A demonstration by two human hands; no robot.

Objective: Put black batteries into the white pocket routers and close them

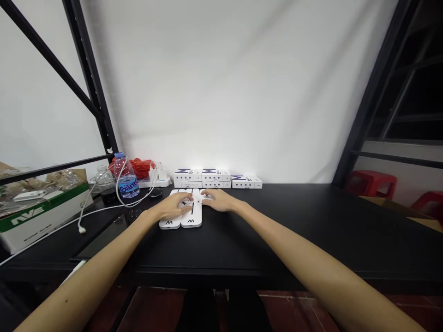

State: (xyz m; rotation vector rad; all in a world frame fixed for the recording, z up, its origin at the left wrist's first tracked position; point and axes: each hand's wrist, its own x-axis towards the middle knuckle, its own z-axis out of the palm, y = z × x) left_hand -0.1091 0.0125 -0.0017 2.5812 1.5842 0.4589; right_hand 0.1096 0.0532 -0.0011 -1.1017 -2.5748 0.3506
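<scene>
Several flat white devices with rounded corners lie close together on the black table, in a front and a back row. The front right device point(192, 220) and the front left device point(169, 223) each carry a dark W-like mark. My left hand point(169, 206) rests over the left ones, thumb and fingers apart, partly covering them. At the back right device point(204, 197), my right hand point(220, 200) touches the surface with its fingers stretched and spread. The exact kind of device cannot be made out.
White boxes point(216, 178) with blue print line the wall behind. To the left are a water bottle point(127, 182), a power strip point(162, 182) with cables, a black mouse point(155, 192) and a green-and-white carton point(44, 214). Red stools point(372, 183) stand at right beyond the table point(294, 230).
</scene>
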